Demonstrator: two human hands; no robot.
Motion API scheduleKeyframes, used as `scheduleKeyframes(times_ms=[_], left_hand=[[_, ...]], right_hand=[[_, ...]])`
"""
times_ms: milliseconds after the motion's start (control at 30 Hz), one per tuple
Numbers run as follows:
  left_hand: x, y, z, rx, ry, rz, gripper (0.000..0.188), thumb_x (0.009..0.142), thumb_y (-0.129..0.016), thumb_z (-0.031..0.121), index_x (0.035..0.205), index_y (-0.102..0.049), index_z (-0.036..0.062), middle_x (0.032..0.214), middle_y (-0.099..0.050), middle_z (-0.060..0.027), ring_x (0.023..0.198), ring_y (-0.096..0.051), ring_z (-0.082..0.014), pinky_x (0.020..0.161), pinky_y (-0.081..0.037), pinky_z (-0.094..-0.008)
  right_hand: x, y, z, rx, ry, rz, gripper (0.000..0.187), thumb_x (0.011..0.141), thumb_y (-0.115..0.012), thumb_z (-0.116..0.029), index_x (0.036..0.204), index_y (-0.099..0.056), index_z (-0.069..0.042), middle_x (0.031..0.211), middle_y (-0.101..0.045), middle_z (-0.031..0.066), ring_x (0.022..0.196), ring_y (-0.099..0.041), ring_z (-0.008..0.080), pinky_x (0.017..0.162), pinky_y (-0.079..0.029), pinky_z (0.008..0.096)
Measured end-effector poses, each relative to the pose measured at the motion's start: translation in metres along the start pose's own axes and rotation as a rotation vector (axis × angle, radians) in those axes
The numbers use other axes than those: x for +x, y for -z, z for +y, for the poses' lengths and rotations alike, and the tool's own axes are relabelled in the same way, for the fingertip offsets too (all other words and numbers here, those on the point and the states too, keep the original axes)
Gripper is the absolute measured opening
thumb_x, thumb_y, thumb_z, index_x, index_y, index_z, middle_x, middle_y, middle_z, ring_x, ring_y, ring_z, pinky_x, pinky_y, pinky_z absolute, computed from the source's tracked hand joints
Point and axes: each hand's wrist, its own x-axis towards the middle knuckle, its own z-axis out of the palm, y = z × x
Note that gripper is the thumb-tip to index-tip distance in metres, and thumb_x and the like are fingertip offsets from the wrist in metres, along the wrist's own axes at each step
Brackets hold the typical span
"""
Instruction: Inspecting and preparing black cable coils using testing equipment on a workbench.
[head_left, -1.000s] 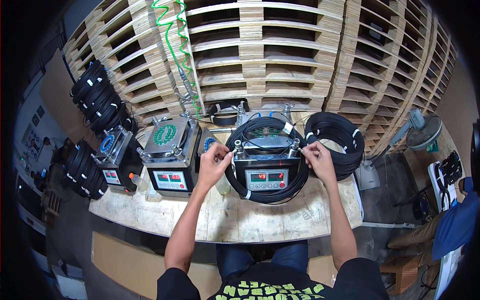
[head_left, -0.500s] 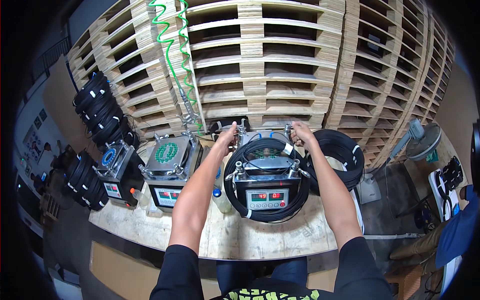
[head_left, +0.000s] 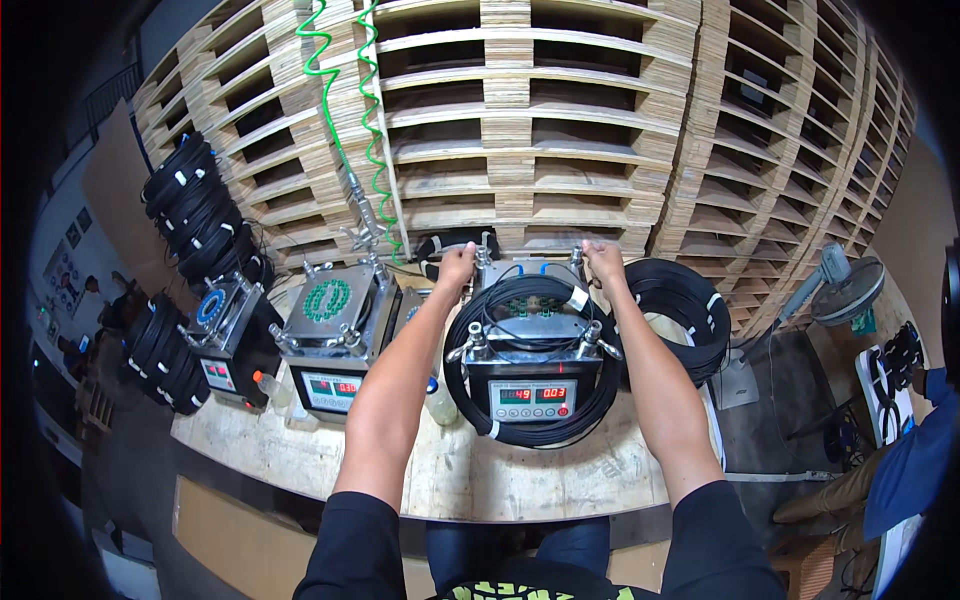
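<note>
Wooden pallets (head_left: pixel 505 115), stacked: I view these behind the central machine (head_left: pixel 533 397).

Desk (head_left: pixel 520 490), pale wood: beneath the central machine.

Central machine, one: black housing, metal top plate, lit red display.

Second machine (head_left: pixel 320 335), similar, green ring on top: left of the central machine.

Spare coils (head_left: pixel 712 335), black, banded white: right of the central machine.

Cable coil (head_left: pixel 458 360), black: looped around the central machine's front, crossing its top plate and passing below its display.

Bottle (head_left: pixel 440 404), blue cap: just left of the central machine.

Left hand (head_left: pixel 457 265), right hand (head_left: pixel 604 265): at the central machine's rear left and right corners. Fingers curled; I cannot tell whether they pinch anything.

Rear clamp posts (head_left: pixel 577 257), metal, two: on the central machine's rear corners, beside the fingers.
</note>
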Motion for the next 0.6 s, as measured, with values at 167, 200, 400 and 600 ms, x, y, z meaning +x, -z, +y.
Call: scheduleKeyframes(times_ms=[167,200,400,600], left_hand=[[-0.021,-0.014,0.025,0.342,-0.028,0.157,0.049,0.099,-0.048,0.039,0.119,-0.065,-0.0026,0.126,-0.061,-0.0278,0.121,-0.056,-0.0437,0.099,-0.046,-0.0474],[-0.025,-0.010,0.030,0.337,0.029,0.130,0.050,0.098,-0.048,0.039,0.118,-0.065,-0.0034,0.126,-0.061,-0.0276,0.122,-0.056,-0.0426,0.100,-0.045,-0.0473],[-0.062,-0.006,0.048,0.170,0.023,-0.033,0.076,0.098,-0.047,0.048,0.149,-0.028,-0.0035,0.141,-0.047,-0.0338,0.132,-0.048,-0.0449,0.106,-0.040,-0.0466],[-0.083,-0.012,0.050,0.230,-0.059,0.131,0.081,0.098,-0.034,0.062,0.151,-0.029,0.0009,0.145,-0.046,-0.0292,0.135,-0.043,-0.0455,0.112,-0.034,-0.0481]], right_hand=[[-0.023,-0.007,-0.025,-0.132,-0.110,-0.043,0.038,0.100,-0.054,-0.035,0.126,-0.055,-0.007,0.067,-0.063,0.0169,0.048,-0.063,0.0268,0.041,-0.051,0.0396],[-0.028,-0.007,-0.032,-0.128,-0.100,-0.044,0.038,0.100,-0.054,-0.035,0.126,-0.055,-0.007,0.067,-0.063,0.0169,0.048,-0.063,0.0268,0.041,-0.051,0.0396],[-0.069,0.013,-0.069,-0.122,-0.102,-0.178,0.074,0.099,-0.035,-0.063,0.156,-0.016,-0.020,0.069,-0.060,0.0143,0.045,-0.054,0.0194,0.037,-0.045,0.0330],[-0.081,0.019,-0.072,-0.199,-0.027,-0.311,0.072,0.098,-0.027,-0.068,0.149,-0.033,-0.016,0.080,-0.061,0.0187,0.048,-0.055,0.0204,0.042,-0.047,0.0331]])
